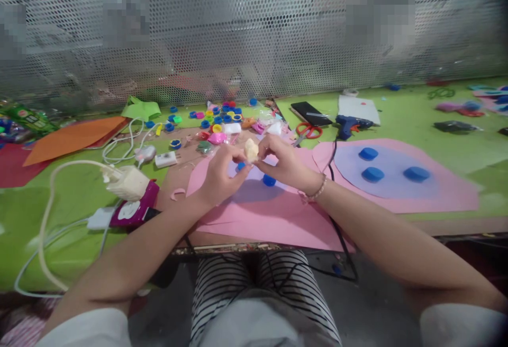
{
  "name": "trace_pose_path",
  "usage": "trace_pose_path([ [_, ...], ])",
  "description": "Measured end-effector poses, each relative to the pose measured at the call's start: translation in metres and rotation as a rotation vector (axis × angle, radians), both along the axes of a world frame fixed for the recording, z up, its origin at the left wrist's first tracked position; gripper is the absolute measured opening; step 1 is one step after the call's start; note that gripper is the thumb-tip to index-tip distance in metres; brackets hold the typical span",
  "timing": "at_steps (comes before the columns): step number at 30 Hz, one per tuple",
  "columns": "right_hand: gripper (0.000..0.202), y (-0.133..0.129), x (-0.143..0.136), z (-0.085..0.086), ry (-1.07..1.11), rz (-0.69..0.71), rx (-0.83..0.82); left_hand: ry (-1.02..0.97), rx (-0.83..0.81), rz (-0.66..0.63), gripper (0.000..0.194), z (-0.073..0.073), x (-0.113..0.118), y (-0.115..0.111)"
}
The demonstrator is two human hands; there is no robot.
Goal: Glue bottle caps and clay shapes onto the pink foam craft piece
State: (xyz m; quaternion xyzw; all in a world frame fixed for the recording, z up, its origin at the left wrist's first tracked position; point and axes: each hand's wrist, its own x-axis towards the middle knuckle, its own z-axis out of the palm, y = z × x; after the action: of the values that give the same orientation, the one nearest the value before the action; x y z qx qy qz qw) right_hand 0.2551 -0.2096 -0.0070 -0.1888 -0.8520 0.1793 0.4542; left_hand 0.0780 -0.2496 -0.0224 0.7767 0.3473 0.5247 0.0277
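My left hand (pixel 223 174) and my right hand (pixel 284 161) meet above a pink paper sheet (pixel 273 225). Between their fingertips is a small cream-coloured lump (pixel 251 150), perhaps modelling clay, with an uneven surface. Thumbs and fingers of both hands pinch it from either side. Under the hands lies a lilac paper oval (pixel 254 191) on the pink sheet, partly covered by them. A blue bottle cap (pixel 269 180) rests on that oval, and another blue piece (pixel 241 166) shows between the hands.
To the right, a second pink sheet (pixel 456 193) carries a lilac oval with three blue caps (pixel 416 173). Behind are a glue gun (pixel 351 125), scissors (pixel 308 130), a phone (pixel 310 113) and several coloured caps (pixel 217 128). A purple power strip (pixel 137 207) with cables stands left.
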Motion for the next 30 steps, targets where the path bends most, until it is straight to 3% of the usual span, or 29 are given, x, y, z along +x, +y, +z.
trace_pose_path([
  [6,0.017,-0.002,0.001,0.004,-0.053,-0.093,0.238,0.09,0.061,0.104,0.014,0.003,0.001,0.0],
  [16,0.018,-0.009,-0.003,0.002,0.004,-0.097,0.369,0.097,0.108,0.128,0.021,0.007,0.003,-0.011],
  [19,0.018,-0.009,-0.002,0.0,0.037,-0.093,0.438,-0.003,0.003,0.08,0.021,0.005,0.006,-0.01],
  [24,0.018,-0.004,0.007,-0.003,-0.01,-0.103,0.552,-0.314,-0.324,-0.083,0.019,0.0,0.013,-0.005],
  [30,0.019,-0.005,0.02,0.0,-0.16,-0.092,0.507,-0.5,-0.568,-0.231,0.021,0.006,0.02,-0.009],
])
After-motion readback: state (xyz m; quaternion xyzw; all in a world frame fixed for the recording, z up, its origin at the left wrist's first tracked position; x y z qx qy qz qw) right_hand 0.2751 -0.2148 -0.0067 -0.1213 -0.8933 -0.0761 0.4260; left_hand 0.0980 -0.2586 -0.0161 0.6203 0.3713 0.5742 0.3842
